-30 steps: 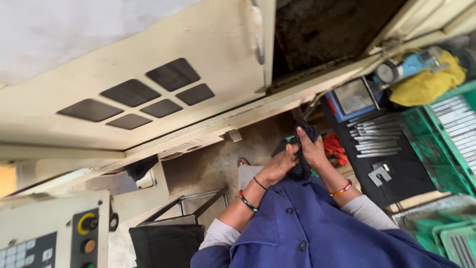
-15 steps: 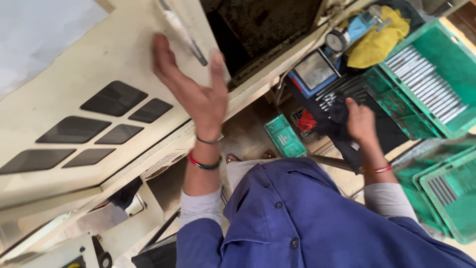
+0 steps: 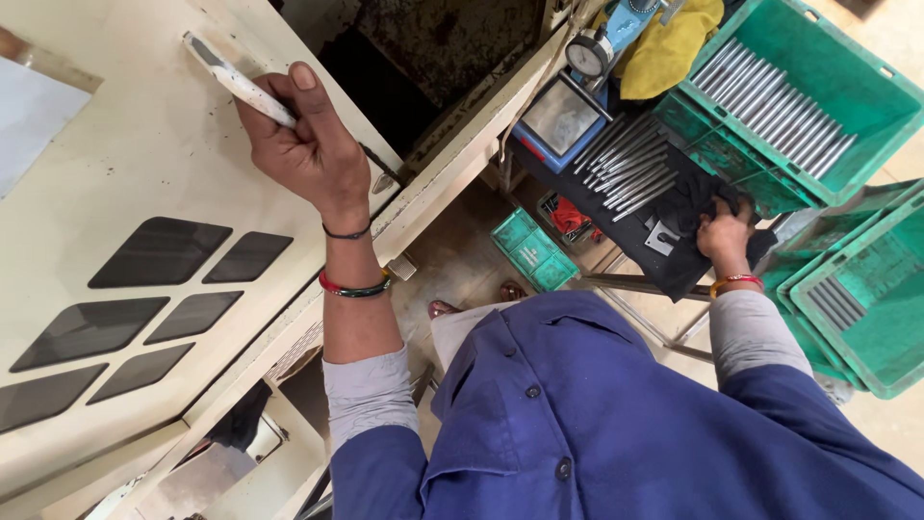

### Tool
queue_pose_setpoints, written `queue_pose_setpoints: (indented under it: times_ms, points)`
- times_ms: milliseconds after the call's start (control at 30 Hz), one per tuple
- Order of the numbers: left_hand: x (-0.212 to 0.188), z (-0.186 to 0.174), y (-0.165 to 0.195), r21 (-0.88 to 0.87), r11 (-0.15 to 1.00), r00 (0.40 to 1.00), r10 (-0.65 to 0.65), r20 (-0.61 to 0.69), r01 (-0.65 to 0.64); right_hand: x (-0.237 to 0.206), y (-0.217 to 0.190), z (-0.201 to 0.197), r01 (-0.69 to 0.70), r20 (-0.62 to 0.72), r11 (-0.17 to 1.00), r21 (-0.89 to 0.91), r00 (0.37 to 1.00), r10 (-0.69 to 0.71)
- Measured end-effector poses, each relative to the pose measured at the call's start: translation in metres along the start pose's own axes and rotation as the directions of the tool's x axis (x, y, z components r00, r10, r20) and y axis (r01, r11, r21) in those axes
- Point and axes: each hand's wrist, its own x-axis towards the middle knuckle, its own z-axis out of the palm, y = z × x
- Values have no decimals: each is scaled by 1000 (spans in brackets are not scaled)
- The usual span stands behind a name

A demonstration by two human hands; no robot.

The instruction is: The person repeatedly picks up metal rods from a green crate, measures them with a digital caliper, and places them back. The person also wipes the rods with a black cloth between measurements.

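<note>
Left hand raised, fingers wrapped around cream metal door handle, far left; right hand clutches black cloth beside grey steel rods, right

A single camera sits on the person's head and looks steeply down along the body, so the blue jacket fills the lower middle of the frame, very near the lens. The view is tilted: the cream machine door runs slantwise across the left and top. The left hand reaches up to the door's handle at arm's length, fairly close to the camera. The right hand lies lower and farther off, on a dark cloth at the right, beside green crates. The floor shows between, well below. There is no second view sharing this scene.
</note>
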Motion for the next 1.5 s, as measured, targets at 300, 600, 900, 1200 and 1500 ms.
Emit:
queue_pose_setpoints:
  times_ms: [300, 600, 900, 1200, 1500]
  points:
    - [-18, 27, 0, -2, 1000, 1000, -9, -4, 9, 22, -14, 1, 57, -123, 997, -57, 990, -64]
    - [-14, -4, 16, 23, 1000, 1000, 1, -21, 0, 5, -47, 38, -31, 233, 970, 240, 972, -27]
    - [-34, -61, 12, 7, 999, 999, 36, -14, -36, -30, -67, 66, -252, 450, 929, 269, 886, 110]
    - [-35, -82, 2, 16, 1000, 999, 27, -23, -26, -45, -81, 87, -320, 387, 921, 222, 896, 218]
    - [-25, -95, 3, 44, 998, 999, 33, -9, -33, -90, -108, 106, -405, 303, 636, 657, 914, 268]
